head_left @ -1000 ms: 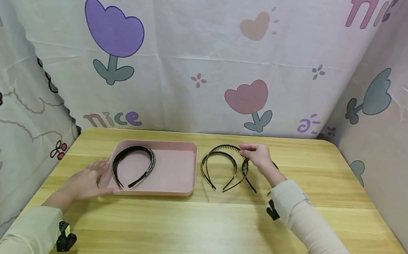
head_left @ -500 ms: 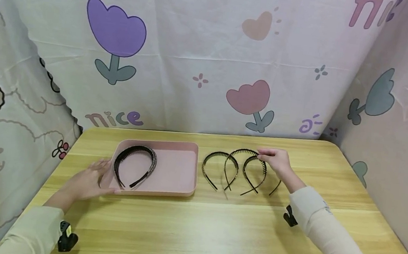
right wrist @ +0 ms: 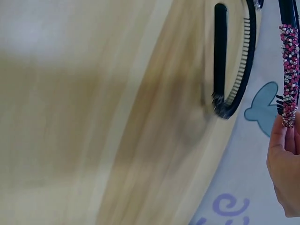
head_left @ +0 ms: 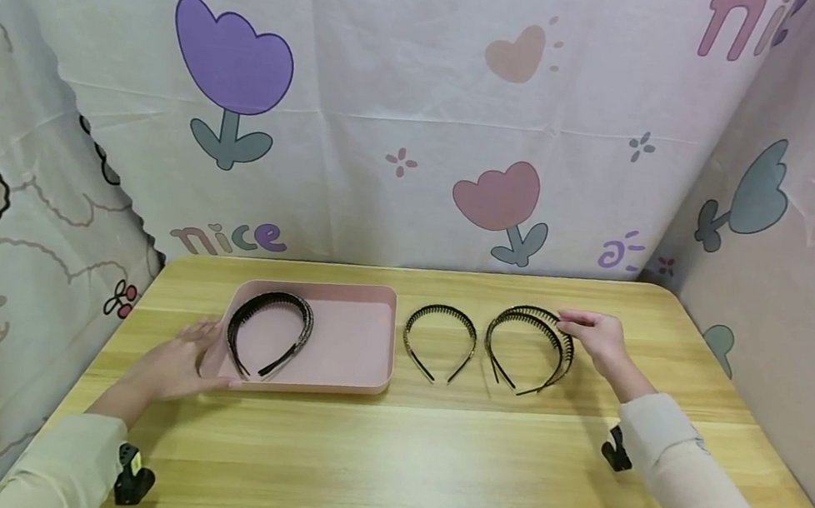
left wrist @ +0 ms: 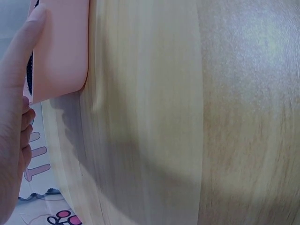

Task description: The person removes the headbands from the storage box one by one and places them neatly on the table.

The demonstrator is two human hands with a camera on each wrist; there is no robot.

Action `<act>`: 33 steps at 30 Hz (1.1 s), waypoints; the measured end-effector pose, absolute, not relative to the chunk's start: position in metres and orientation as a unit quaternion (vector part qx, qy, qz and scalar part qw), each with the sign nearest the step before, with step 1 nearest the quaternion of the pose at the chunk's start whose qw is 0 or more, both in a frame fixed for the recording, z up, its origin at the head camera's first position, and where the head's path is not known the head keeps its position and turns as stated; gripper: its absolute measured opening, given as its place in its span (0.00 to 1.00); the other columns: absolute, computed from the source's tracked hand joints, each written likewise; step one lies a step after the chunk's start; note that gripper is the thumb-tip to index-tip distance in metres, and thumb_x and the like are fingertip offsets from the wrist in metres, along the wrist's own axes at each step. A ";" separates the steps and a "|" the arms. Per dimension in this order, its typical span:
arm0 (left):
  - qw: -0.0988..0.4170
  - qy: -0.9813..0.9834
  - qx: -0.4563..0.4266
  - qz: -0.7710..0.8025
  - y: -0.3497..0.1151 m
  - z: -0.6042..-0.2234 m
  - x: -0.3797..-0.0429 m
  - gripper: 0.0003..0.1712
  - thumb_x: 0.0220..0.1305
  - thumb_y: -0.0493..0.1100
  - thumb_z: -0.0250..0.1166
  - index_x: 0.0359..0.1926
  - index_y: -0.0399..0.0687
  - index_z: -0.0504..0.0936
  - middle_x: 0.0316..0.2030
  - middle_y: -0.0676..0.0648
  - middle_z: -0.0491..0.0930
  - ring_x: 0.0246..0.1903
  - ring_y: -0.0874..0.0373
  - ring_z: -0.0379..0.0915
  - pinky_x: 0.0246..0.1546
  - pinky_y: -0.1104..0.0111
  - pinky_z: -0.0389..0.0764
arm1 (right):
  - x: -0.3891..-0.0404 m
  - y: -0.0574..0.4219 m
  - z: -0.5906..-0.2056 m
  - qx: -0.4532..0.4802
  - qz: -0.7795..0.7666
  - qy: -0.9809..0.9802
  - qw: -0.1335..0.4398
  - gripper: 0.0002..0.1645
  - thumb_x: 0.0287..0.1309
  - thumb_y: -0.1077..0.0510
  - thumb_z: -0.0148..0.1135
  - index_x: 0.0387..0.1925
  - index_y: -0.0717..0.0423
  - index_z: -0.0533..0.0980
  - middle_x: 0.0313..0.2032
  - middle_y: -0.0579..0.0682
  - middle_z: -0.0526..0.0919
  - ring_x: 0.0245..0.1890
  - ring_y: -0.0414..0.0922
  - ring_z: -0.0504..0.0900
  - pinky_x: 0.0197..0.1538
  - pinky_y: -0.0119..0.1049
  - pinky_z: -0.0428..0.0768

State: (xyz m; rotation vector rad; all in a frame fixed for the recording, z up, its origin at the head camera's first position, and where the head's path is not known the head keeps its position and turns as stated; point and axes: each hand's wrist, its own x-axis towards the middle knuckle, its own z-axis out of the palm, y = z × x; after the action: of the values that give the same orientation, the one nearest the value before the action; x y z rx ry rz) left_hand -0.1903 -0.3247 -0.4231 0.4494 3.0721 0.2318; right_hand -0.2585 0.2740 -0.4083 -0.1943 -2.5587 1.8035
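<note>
My left hand [head_left: 172, 361] holds the near left corner of a pink tray [head_left: 352, 340], with the thumb along its front wall [left wrist: 63, 51]. Inside the tray lies a black toothed headband [head_left: 272, 297]; doubled edges suggest overlapping bands. My right hand [head_left: 601, 343] pinches the upper right of another headband [head_left: 569, 358], whose band is crusted with pink and silver stones [right wrist: 289, 70] in the right wrist view. In the head view this held headband overlaps a dark toothed headband [right wrist: 246, 61] behind or below it on the table. One more headband [head_left: 444, 308] lies right of the tray.
The wooden table [head_left: 383, 469] has rounded far corners. A printed cloth [head_left: 363, 115] hangs directly behind it and along both sides. Bare wood shows in front of the tray and headbands.
My right hand has carried its headband rightward, from over the leftmost loose headband to over the right one. My left hand and the tray have stayed in place.
</note>
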 end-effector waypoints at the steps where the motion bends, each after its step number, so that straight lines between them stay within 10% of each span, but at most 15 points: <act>1: 0.015 0.987 0.144 0.075 -0.325 -0.423 -0.190 0.59 0.47 0.70 0.62 0.64 0.27 0.60 0.65 0.28 0.58 0.63 0.28 0.52 0.59 0.38 0.61 | -0.258 0.276 -0.409 -0.065 0.571 -0.819 0.003 0.27 0.55 0.63 0.62 0.54 0.75 0.69 0.26 0.22 0.80 0.30 0.20 0.77 0.38 0.14 0.76; 22: 0.009 0.986 0.148 0.071 -0.325 -0.426 -0.190 0.58 0.47 0.70 0.62 0.64 0.27 0.60 0.65 0.29 0.58 0.63 0.28 0.53 0.58 0.38 0.63 | -0.265 0.344 -0.404 -0.048 0.485 -0.873 -0.008 0.27 0.56 0.58 0.63 0.52 0.73 0.72 0.23 0.16 0.76 0.29 0.16 0.74 0.37 0.11 0.71; 30: 0.007 0.986 0.154 0.069 -0.325 -0.425 -0.190 0.58 0.48 0.69 0.63 0.63 0.25 0.61 0.64 0.27 0.59 0.63 0.29 0.53 0.60 0.39 0.61 | -0.263 0.364 -0.400 -0.055 0.460 -0.886 -0.029 0.28 0.58 0.54 0.61 0.53 0.72 0.72 0.26 0.18 0.76 0.29 0.14 0.69 0.63 0.57 0.65; 33: 0.005 0.985 0.155 0.071 -0.325 -0.424 -0.189 0.58 0.47 0.69 0.63 0.63 0.25 0.61 0.64 0.27 0.59 0.63 0.29 0.53 0.60 0.40 0.61 | -0.262 0.366 -0.400 -0.055 0.451 -0.890 -0.028 0.26 0.58 0.55 0.61 0.51 0.72 0.73 0.27 0.20 0.77 0.30 0.15 0.69 0.58 0.47 0.73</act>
State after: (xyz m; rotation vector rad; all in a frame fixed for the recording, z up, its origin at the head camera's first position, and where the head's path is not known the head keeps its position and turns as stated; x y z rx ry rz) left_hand -0.1895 -0.3250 -0.4235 0.4853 3.0853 0.2225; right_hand -0.2622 0.3662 -0.3999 -0.1744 -2.8483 1.4434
